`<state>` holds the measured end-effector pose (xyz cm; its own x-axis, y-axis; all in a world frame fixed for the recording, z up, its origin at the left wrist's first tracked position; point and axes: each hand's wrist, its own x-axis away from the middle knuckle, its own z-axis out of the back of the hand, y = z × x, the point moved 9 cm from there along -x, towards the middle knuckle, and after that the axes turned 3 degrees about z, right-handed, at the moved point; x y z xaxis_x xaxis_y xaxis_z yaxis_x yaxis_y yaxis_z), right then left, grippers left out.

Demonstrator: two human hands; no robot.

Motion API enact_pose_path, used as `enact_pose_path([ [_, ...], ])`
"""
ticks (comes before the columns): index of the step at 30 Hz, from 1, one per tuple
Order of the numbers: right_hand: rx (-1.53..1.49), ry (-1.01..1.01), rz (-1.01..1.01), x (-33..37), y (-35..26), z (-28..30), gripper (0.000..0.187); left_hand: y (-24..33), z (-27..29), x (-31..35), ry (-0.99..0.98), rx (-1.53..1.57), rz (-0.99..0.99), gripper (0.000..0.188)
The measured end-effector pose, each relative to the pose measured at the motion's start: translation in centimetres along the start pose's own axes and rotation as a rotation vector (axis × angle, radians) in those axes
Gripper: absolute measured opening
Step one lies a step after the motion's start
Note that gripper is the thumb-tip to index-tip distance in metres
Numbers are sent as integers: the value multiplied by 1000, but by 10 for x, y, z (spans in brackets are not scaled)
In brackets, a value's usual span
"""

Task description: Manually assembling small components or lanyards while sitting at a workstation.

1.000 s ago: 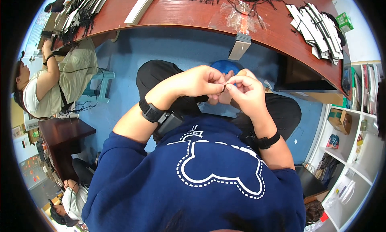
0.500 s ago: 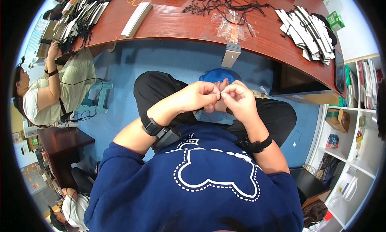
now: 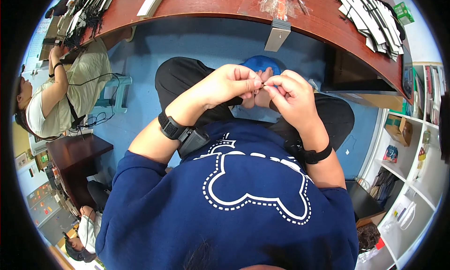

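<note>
My left hand (image 3: 230, 88) and my right hand (image 3: 296, 100) are raised over my lap, fingertips almost meeting. Each hand is closed in a pinch of thumb and forefinger. A tiny dark bit shows between the fingertips, too small to name. Straps circle both wrists, and a black box sits on the left one. Beyond the hands are my bare feet (image 3: 265, 76) and a round blue object (image 3: 262, 64) on the floor.
A reddish-brown table (image 3: 206, 7) curves across the far side, with white strips and black cords (image 3: 375, 22) at right. A grey block (image 3: 277, 36) juts from its edge. At left a co-worker (image 3: 51, 92) sits on a teal stool (image 3: 115, 92). White shelves (image 3: 408, 176) stand at right.
The view has shifted, so the table sits higher in the picture. Both hands appear higher; the right has moved a little right, leaving a slightly wider gap between the fingertips.
</note>
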<state>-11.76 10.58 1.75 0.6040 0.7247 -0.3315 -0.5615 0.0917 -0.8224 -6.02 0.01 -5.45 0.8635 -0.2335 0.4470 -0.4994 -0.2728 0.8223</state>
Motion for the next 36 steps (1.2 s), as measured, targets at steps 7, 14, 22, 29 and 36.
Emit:
enact_pose_path([
  [7,166,89,98,-1,-16,4,7,3,6,1,168,29,-52,11],
  [14,302,61,131,-2,-25,2,7,-2,5,-6,137,-5,-34,11],
  [22,-130,-9,-297,7,17,1,18,-1,-5,-5,12,49,-27,13],
  [29,-656,-36,-543,20,43,-19,13,8,-7,0,29,-65,-77,12],
  [36,-546,64,-523,19,43,-21,4,36,-6,13,355,-475,-291,10],
])
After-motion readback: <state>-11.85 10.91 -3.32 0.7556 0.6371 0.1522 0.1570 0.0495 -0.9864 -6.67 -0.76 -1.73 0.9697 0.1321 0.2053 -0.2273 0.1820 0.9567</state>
